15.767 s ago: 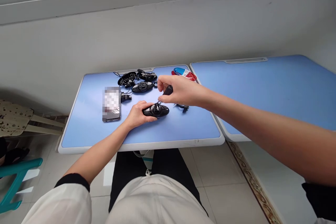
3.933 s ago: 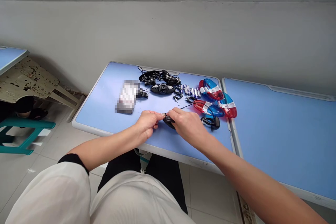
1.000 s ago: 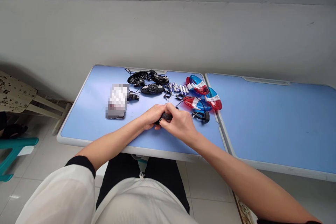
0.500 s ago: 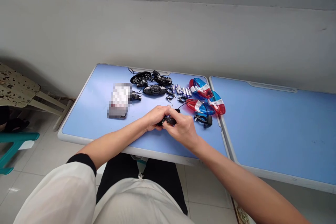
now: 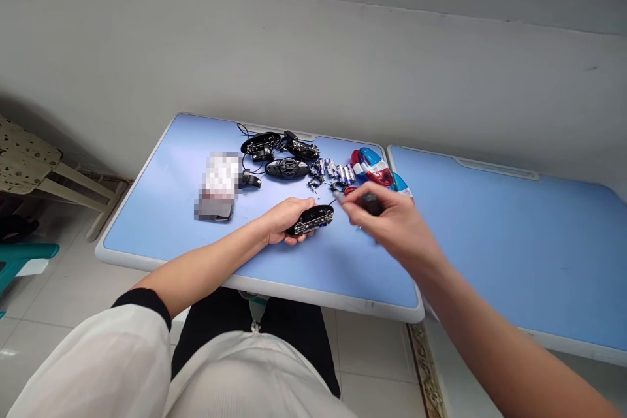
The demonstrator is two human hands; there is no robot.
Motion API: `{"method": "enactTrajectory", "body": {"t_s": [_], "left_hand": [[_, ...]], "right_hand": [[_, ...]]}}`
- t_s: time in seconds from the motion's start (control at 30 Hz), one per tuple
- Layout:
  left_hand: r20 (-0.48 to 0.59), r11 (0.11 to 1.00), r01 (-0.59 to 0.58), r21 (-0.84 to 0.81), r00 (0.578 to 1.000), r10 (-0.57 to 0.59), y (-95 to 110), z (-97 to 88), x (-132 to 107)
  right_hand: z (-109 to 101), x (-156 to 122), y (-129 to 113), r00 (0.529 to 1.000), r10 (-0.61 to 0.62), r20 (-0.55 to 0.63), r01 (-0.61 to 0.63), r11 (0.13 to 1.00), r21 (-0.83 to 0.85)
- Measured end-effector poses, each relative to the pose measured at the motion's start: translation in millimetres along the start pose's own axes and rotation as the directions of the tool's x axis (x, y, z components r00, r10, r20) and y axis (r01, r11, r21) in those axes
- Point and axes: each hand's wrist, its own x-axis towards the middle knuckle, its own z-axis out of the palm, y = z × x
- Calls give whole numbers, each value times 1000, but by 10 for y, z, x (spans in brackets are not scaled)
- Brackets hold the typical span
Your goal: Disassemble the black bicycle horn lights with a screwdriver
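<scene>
My left hand grips a black oval bicycle horn base above the near part of the table, its open side with metal contacts facing me. A thin cable runs from its right end. To the right and apart from it, my right hand is closed on a short black-handled tool, blurred by motion so its exact kind is unclear. Behind my right hand lie red-and-blue lens covers, partly hidden. Batteries and small black clamps lie beyond the horn base.
More black horn bases with cables are grouped at the back of the blue table. A phone, partly pixelated, lies at left. A second blue table adjoins on the right. A stool stands at far left.
My right hand has lifted off the horn base and moved right with the black-handled tool, now covering part of the lens covers. The left hand keeps hold of the horn base.
</scene>
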Motion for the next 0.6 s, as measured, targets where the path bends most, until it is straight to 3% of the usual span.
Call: {"method": "enactTrajectory", "body": {"t_s": [0.07,0.13,0.27,0.43,0.6], "left_hand": [[46,1000,2,0,999,-3,7,-6,-10],[95,1000,8,0,995,-8,12,-11,-19],[120,1000,20,-10,993,-19,10,-24,-14],[119,999,35,-40,992,-30,5,-47,1],[103,996,39,-74,994,-31,26,-47,-10]], "right_hand": [[-100,201,95,994,-49,-96,38,993,-115],[-144,450,248,987,-116,-110,86,964,-253],[-112,844,584,990,-136,-23,106,861,-497],[-44,937,788,981,-142,131,194,744,-639],[-20,925,833,973,-93,213,210,746,-632]]}}
